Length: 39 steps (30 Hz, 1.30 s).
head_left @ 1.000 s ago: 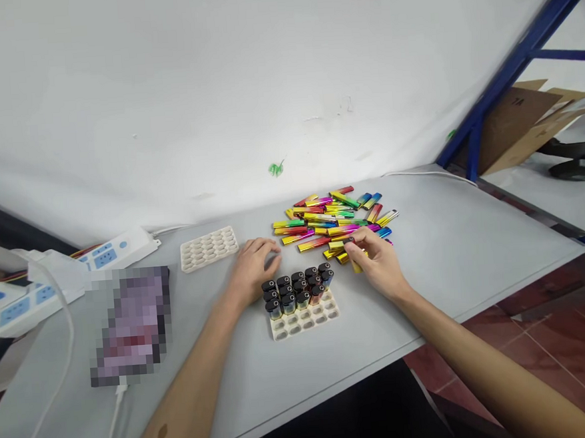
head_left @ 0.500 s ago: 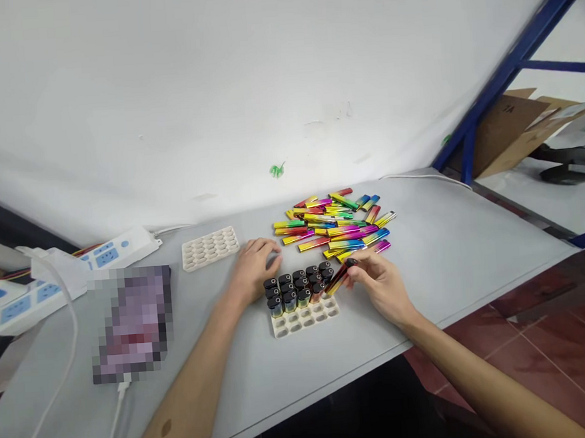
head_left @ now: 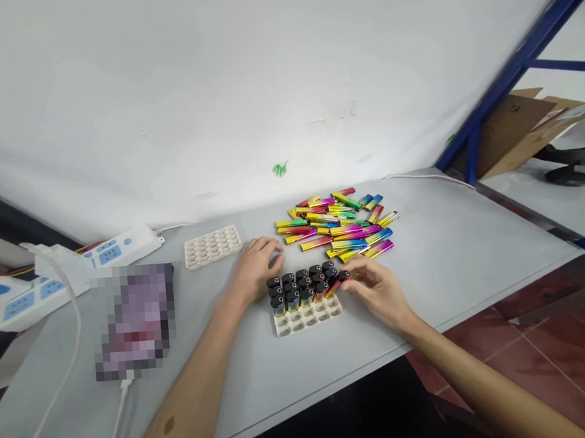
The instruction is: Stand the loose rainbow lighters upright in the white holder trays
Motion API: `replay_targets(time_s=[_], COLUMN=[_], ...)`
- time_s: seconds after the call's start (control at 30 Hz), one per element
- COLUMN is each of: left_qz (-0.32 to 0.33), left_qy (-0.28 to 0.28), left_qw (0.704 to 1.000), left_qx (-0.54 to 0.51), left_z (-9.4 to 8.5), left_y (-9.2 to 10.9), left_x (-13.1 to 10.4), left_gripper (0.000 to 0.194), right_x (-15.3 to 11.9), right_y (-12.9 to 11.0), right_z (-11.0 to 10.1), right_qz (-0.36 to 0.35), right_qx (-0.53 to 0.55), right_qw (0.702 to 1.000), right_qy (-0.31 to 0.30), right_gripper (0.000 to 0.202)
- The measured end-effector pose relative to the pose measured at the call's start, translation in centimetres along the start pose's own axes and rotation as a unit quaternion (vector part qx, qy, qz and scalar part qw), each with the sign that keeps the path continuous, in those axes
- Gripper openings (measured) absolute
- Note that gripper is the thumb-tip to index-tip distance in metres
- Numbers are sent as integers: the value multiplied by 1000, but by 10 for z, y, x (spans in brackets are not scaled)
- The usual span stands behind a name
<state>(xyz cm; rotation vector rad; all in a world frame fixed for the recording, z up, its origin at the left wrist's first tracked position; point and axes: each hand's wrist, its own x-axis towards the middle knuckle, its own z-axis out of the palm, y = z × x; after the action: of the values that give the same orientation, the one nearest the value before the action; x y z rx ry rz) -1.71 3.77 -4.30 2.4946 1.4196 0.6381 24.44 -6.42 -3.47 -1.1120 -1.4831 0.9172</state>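
A pale tray with oval slots (head_left: 309, 319) lies on the table in front of me. Black-capped metallic tubes (head_left: 291, 292) stand upright in its back rows, while the front slots show bare. At the right end of the third row, my right hand (head_left: 377, 286) pinches one more black-capped tube (head_left: 333, 286) near its cap. That tube leans to the right with its lower end at the tray; whether it sits in a slot I cannot tell. My left hand (head_left: 256, 268) rests on the table left of the tray, fingers loosely spread, holding nothing.
Behind the tray lies a loose pile of shiny multicoloured tubes (head_left: 343, 225). A second slotted tray (head_left: 213, 246) is at the back left. Farther left are a blurred-out phone-like device (head_left: 137, 323) with a white cable (head_left: 117, 418) and power strips (head_left: 109, 255). A blue metal frame (head_left: 472, 146) stands right.
My right hand has brought the tube leftward and more upright, down to the right end of the third row. My left hand stays put. The view has shifted slightly.
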Motion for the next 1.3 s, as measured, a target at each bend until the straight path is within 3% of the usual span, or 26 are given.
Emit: replay_targets(time_s=[0.2,0.57,0.83,1.3], left_qz=[-2,-5,-3,-6], left_qy=[5,9,7,5], left_qw=[1000,1000,1000,1000], left_qx=[-1,6,7,4], left_z=[-1,1,0,-2], left_y=[2,1,1,3], left_x=[-1,1,1,0], left_gripper=[18,17,17,18], right_x=[-1,0,2,-1], right_y=[2,-6,-10,-11], right_z=[-1,3,4,5], right_qz=[-10,-102,-60,-37], right_qx=[-11,-92,-101,-132], right_qw=[1000,990,992,989], right_qy=[-13,-38,-33,-55], right_gripper=[18,16,26,25])
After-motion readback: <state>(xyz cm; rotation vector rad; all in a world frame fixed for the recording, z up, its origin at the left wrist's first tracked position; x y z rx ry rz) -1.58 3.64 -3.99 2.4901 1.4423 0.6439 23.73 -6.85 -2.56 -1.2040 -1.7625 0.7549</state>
